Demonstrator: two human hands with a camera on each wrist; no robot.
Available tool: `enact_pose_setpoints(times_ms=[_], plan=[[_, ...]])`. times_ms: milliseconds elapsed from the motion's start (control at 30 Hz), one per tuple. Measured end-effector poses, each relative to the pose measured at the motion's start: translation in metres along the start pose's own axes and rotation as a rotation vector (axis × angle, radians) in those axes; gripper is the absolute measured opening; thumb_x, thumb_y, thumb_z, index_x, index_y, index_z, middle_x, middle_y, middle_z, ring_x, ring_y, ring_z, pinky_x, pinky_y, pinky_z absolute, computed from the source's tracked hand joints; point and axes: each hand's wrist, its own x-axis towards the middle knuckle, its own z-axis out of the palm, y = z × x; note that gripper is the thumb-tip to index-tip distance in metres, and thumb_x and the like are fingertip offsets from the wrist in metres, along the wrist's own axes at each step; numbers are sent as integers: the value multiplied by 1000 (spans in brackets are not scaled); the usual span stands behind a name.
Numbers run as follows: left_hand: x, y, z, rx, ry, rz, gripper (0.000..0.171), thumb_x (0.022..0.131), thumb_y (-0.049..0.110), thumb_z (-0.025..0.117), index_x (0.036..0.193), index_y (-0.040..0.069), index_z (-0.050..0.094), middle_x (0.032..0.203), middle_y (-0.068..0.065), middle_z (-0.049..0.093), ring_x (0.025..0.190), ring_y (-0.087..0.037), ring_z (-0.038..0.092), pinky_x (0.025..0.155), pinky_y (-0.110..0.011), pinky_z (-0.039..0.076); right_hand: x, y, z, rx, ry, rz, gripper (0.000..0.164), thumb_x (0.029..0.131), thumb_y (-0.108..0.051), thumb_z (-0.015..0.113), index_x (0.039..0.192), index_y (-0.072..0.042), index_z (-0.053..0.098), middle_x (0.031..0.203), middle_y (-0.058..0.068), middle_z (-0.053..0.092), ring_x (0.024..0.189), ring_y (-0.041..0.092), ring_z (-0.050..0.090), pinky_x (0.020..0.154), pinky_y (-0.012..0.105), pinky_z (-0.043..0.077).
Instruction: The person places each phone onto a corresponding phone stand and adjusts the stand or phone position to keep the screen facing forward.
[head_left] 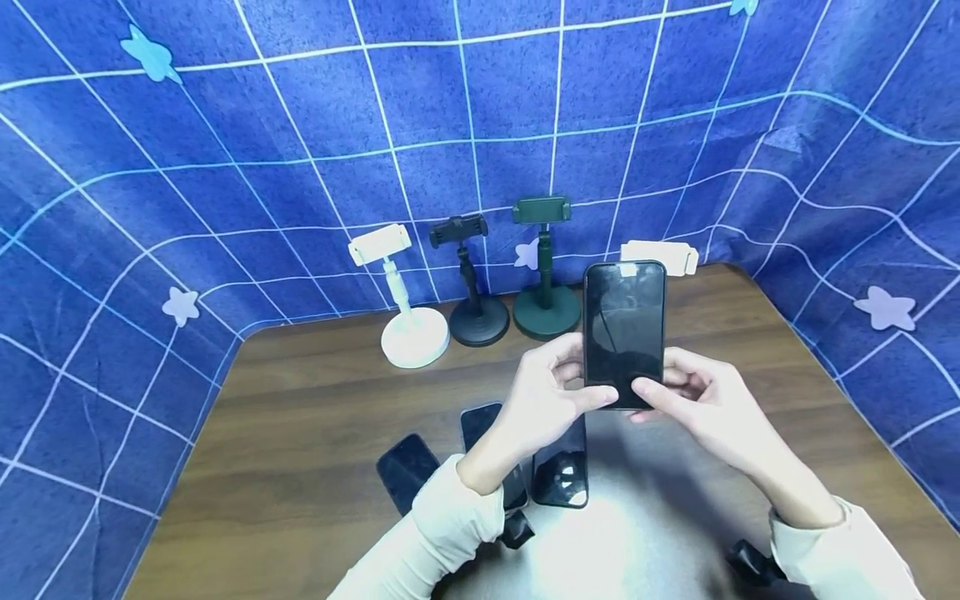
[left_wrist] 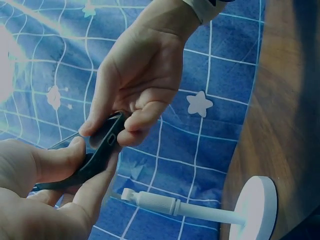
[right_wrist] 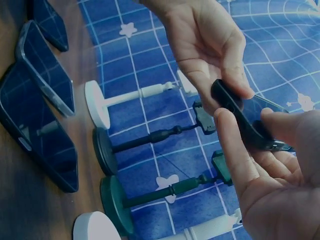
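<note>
A black smartphone (head_left: 625, 325) is held upright above the table, its dark screen towards the head camera. My left hand (head_left: 551, 387) grips its lower left edge, thumb on the screen and fingers behind. On the lower right, my right hand (head_left: 701, 400) holds it the same way, its thumb close to the other one. Both wrist views show the phone's bottom edge between the hands. Behind the phone, a white phone stand (head_left: 678, 258) is mostly hidden; only its clamp shows in the head view.
Along the back stand a white phone stand (head_left: 415, 337), a black one (head_left: 480, 321) and a dark green one (head_left: 547, 310). Three more phones lie on the wooden table (head_left: 300, 433): left (head_left: 405, 467), middle (head_left: 480, 419) and right (head_left: 562, 467). A blue gridded cloth (head_left: 420, 100) hangs around the table.
</note>
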Motion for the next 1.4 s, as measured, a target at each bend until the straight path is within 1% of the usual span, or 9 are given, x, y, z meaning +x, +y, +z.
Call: enact_pose_setpoints(times_ms=[133,367,500,733,833,1000,1067,1300,1400], plan=[[1,1,-1,34,-7,4,49,85,-5,79,129,8,65,116,-13,71,105,-15,74,83,-28,60,-1,-1,0,39,-5,-5,18,101,-1,62,118,3,66,100,4,80,77,32,78,72,42,62],[1,1,0,60,-5,11,47,85,-3,80,129,9,65,117,-13,71,104,-13,74,85,-28,60,-1,1,1,59,-14,-45,17,101,2,60,117,4,65,91,9,80,72,29,77,62,44,61],[0,1,-1,82,9,24,47,85,-4,80,128,8,64,114,-13,71,96,-9,73,86,-27,60,0,2,4,40,20,-79,17,99,3,62,116,5,66,90,8,79,69,27,77,63,39,61],[-1,0,-2,171,33,70,44,88,8,81,130,10,64,111,-12,71,89,-4,70,84,-24,59,1,1,4,109,74,-131,21,98,9,59,119,7,65,91,7,80,65,24,76,67,35,61],[-1,-2,-3,201,42,74,42,92,13,79,131,9,64,111,-13,71,88,-4,70,80,-24,60,1,0,3,77,115,-125,21,98,9,61,117,5,67,88,4,80,61,21,75,60,22,57],[0,-5,-5,153,47,45,45,96,13,74,137,4,60,115,-16,68,87,-6,71,75,-28,62,3,-2,0,-12,173,-110,20,97,5,64,117,2,69,89,-1,80,58,20,74,57,16,50],[3,-5,-4,142,38,50,45,96,13,73,138,3,59,116,-17,67,86,-8,72,75,-29,62,3,-4,-4,-14,191,-119,22,97,5,64,118,3,68,91,-2,80,57,20,73,67,19,57],[11,-7,-4,164,30,88,39,99,18,71,135,9,62,113,-14,70,92,-23,75,75,-30,62,5,-6,-13,-9,207,-141,22,97,5,65,119,5,68,91,0,80,59,20,73,67,23,59],[14,-11,-4,168,33,96,37,100,18,68,135,8,62,113,-15,70,91,-20,75,75,-30,62,4,-5,-15,-24,230,-128,23,97,4,66,120,4,68,88,0,80,59,20,74,68,22,58]])
